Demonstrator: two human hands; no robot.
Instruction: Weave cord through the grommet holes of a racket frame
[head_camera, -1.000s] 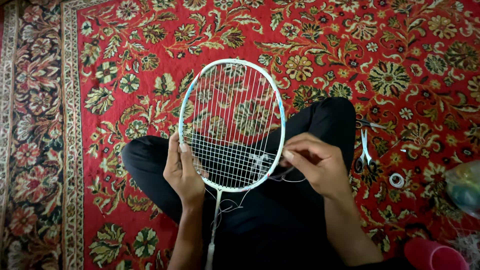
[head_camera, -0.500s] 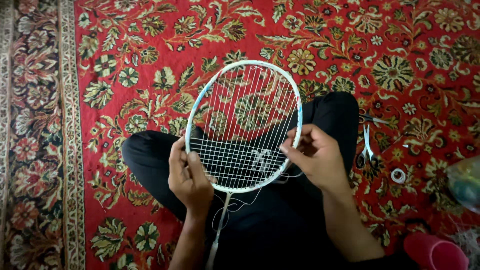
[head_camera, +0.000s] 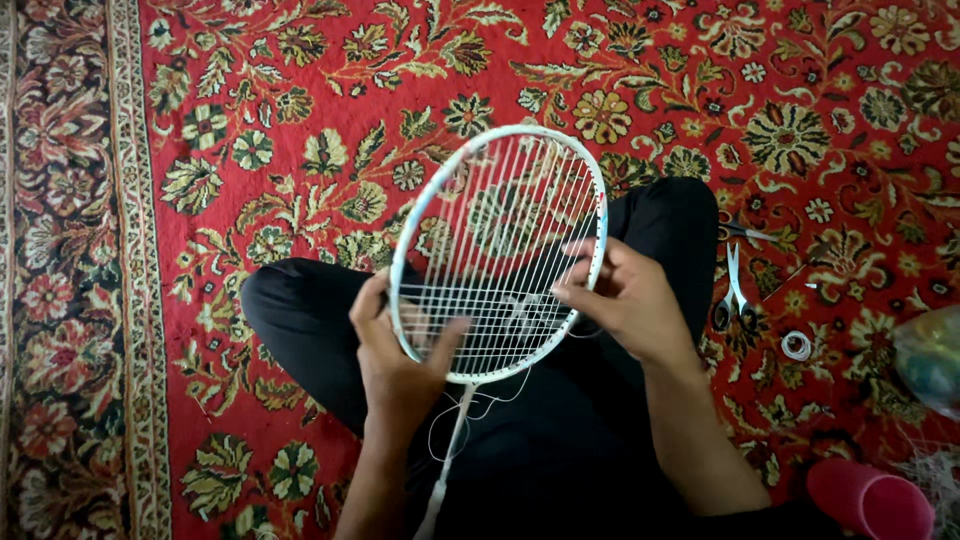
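Head view: left hand (head_camera: 400, 355) clamps the badminton racket (head_camera: 500, 250) frame; right hand (head_camera: 625, 295) pinches string (head_camera: 490, 405), weaving cross strings; next pull looks to need steady tension.

Even, soft daylight — no hard shadows; sharp at centre, slight blur and warping at the edges.
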